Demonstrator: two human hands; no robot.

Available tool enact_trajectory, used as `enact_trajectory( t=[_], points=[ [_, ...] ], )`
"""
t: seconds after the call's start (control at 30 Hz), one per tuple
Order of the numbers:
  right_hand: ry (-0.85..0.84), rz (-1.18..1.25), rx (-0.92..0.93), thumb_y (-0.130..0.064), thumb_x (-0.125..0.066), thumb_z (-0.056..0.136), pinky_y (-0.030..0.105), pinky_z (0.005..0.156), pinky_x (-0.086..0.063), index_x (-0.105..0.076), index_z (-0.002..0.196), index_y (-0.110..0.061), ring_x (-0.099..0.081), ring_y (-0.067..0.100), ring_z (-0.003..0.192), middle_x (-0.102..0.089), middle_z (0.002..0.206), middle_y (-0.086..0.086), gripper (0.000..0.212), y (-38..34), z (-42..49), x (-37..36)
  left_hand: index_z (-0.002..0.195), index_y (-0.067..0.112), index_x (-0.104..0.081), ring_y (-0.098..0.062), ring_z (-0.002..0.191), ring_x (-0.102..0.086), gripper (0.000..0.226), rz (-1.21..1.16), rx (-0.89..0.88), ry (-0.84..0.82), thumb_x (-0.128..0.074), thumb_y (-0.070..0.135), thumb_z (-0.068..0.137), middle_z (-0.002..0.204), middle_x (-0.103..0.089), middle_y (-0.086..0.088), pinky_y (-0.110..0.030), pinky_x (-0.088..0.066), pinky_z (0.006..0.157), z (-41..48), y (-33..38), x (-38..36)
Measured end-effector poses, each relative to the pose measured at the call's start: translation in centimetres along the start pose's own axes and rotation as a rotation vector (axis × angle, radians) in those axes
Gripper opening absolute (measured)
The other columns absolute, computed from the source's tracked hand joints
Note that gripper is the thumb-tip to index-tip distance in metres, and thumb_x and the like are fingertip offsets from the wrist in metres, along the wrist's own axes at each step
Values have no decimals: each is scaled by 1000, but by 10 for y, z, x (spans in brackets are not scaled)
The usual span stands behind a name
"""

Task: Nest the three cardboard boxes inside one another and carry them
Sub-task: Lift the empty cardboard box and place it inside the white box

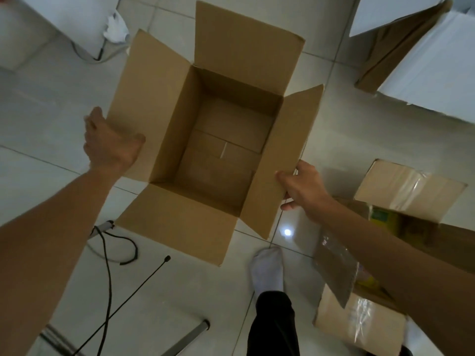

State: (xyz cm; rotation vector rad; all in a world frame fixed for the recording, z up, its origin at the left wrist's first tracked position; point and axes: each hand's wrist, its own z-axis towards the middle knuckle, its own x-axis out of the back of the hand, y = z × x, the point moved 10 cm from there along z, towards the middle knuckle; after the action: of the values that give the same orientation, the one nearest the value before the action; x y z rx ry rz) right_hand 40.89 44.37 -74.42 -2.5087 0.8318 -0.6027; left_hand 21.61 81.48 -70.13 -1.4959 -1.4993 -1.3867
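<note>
A large brown cardboard box point(164, 104) stands open below me, all its flaps spread outward and its inside empty. My left hand point(110, 145) grips the edge of the left flap. My right hand point(303, 186) pinches the edge of the right flap, thumb on top. A second open cardboard box point(408, 191) with tape on its flaps and yellow-green contents lies on the floor at the right, under my right forearm. A white-sided box with brown flaps point(401, 44) sits at the upper right.
The floor is pale glossy tile point(46, 104). My foot in a white sock point(267, 268) stands just below the box. A black cable point(108, 278) and grey metal legs point(187, 337) lie at the lower left. White furniture with crumpled paper point(115, 27) is at upper left.
</note>
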Motion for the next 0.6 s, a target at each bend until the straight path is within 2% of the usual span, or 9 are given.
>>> enact_trajectory(
  t=[0.07, 0.17, 0.23, 0.3, 0.37, 0.43, 0.47, 0.53, 0.6],
  points=[
    [2, 17, -6, -14, -52, 86, 29, 45, -54, -53, 116, -14, -68, 22, 66, -66, 88, 6, 31, 0, 2, -2, 143, 17, -26, -36, 123, -47, 91, -43, 59, -38, -70, 41, 67, 138, -47, -16, -50, -39, 101, 9, -10, -2],
    [20, -14, 5, -10, -48, 86, 31, 44, -55, -52, 112, -14, -67, 29, 77, -65, 101, 12, 27, -4, 3, 4, 132, 8, -44, -38, 113, -55, 64, 17, 8, 45, -63, 33, 76, 125, -58, -19, -46, -42, 94, 10, -13, 6],
    [37, -60, 28, -8, -48, 87, 29, 41, -53, -52, 113, -14, -66, 27, 78, -64, 104, 11, 27, -13, 3, 10, 121, 2, -53, -40, 107, -58, 47, -28, -13, 45, -59, 30, 83, 117, -62, -23, -42, -45, 87, -1, -16, 2],
    [84, -144, 80, -6, -48, 87, 25, 37, -51, -54, 114, -12, -64, 22, 73, -63, 102, 9, 28, -31, 4, 19, 113, -1, -56, -40, 103, -59, 39, -71, -29, 33, -59, 29, 88, 112, -64, -23, -37, -45, 80, -18, -19, -5],
    [143, -274, 156, -7, -47, 88, 32, 47, -57, -56, 113, -9, -66, 25, 73, -65, 101, 10, 27, -54, 6, 30, 104, 1, -59, -38, 97, -61, 33, -94, -18, 42, -59, 29, 89, 105, -66, -21, -33, -41, 72, -39, -21, -9],
    [182, -390, 223, -10, -49, 88, 43, 69, -59, -57, 112, -6, -67, 31, 81, -67, 101, 15, 25, -78, 10, 38, 94, 5, -60, -35, 91, -62, 28, -144, 52, 31, -60, 32, 88, 99, -67, -18, -29, -38, 69, -60, -29, -14],
    [193, -428, 248, -13, -50, 89, 44, 76, -58, -57, 110, -5, -66, 31, 85, -67, 102, 16, 24, -89, 12, 40, 91, 6, -59, -33, 90, -62, 27, -181, 95, 21, -61, 32, 87, 97, -67, -17, -29, -39, 68, -70, -34, -18],
    [213, -493, 288, -17, -53, 89, 41, 81, -56, -58, 109, -6, -65, 29, 88, -66, 103, 14, 23, -109, 17, 43, 93, 5, -62, -31, 89, -62, 29, -266, 171, 8, -62, 33, 86, 98, -67, -16, -30, -44, 71, -93, -41, -26],
    [230, -531, 323, -17, -55, 88, 36, 79, -54, -59, 109, -8, -64, 26, 88, -66, 104, 12, 24, -127, 19, 42, 95, 6, -64, -26, 83, -61, 28, -360, 249, -8, -63, 32, 85, 96, -67, -12, -30, -47, 73, -119, -45, -35]
  ],
)
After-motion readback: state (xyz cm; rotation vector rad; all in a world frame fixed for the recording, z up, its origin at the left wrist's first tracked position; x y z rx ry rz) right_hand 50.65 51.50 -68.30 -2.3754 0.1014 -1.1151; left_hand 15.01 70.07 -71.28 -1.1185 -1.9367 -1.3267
